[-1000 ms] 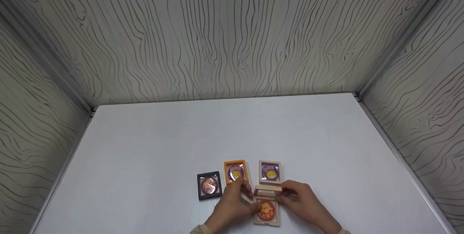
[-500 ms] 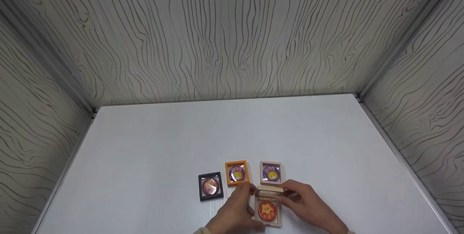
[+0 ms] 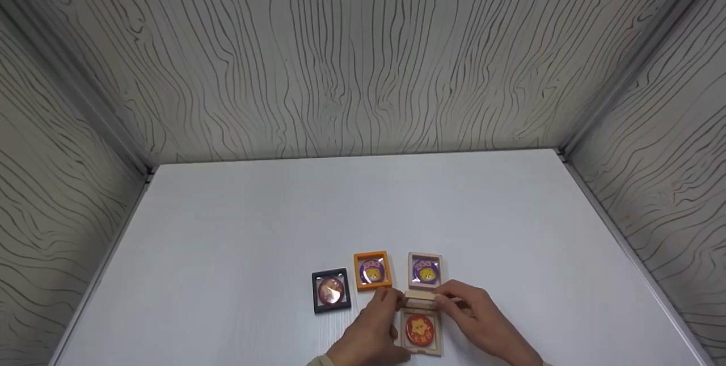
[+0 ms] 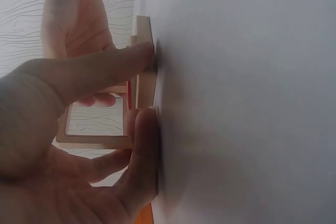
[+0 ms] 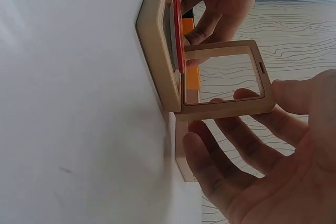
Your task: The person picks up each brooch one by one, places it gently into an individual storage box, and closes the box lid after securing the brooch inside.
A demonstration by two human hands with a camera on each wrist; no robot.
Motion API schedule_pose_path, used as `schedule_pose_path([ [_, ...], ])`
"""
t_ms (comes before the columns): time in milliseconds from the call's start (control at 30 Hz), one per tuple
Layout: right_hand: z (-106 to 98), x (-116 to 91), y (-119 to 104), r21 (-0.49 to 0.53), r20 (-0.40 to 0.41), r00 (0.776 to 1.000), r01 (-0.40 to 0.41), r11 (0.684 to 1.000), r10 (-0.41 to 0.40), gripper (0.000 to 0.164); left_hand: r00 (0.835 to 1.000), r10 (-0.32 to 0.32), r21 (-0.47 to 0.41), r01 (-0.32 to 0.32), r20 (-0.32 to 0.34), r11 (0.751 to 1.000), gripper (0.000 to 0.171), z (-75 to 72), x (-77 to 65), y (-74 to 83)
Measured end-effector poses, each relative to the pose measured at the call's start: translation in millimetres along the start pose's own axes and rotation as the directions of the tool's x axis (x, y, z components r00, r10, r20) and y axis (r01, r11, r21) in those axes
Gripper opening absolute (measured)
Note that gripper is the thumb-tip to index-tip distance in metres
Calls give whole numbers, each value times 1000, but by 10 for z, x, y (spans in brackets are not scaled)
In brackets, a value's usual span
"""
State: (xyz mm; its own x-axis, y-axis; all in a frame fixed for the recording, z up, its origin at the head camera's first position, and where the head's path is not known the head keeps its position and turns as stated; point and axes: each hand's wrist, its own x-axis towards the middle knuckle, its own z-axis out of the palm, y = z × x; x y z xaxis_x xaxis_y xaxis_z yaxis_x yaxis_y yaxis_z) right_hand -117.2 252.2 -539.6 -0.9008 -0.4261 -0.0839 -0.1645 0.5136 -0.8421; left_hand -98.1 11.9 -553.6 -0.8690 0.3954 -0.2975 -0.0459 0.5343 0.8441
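A beige hinged display frame lies unfolded on the table, with a round red badge bearing a yellow star in its base. Its clear-windowed lid stands up at the far side, seen nearly edge-on in the head view. My left hand grips the base from the left, thumb at the near edge and fingertips by the hinge. With thumb and fingers my right hand pinches the lid's free edge. In the right wrist view the badge sits a little proud of the base rim.
Just beyond the lid lies a closed pale pink frame with a purple bear badge. An orange frame with a similar badge and a black frame with a reddish badge lie to the left. Wood-patterned panels enclose the white table.
My left thumb has left the badge and gone down to the base's near edge; the left fingers have shifted to the hinge side. My right hand stays at the lid, which remains raised.
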Motion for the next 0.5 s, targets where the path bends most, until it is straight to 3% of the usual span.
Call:
schedule_pose_path([
  [333, 13, -43, -40, 3, 25, 999, 45, 999, -45, 18, 1000, 6, 21, -6, -7, 1000, 77, 6, -14, 9],
  [500, 34, -61, -56, 35, 60, 995, 80, 996, -82, 17, 999, -34, 2, 34, 8, 999, 75, -3, 3, -4],
])
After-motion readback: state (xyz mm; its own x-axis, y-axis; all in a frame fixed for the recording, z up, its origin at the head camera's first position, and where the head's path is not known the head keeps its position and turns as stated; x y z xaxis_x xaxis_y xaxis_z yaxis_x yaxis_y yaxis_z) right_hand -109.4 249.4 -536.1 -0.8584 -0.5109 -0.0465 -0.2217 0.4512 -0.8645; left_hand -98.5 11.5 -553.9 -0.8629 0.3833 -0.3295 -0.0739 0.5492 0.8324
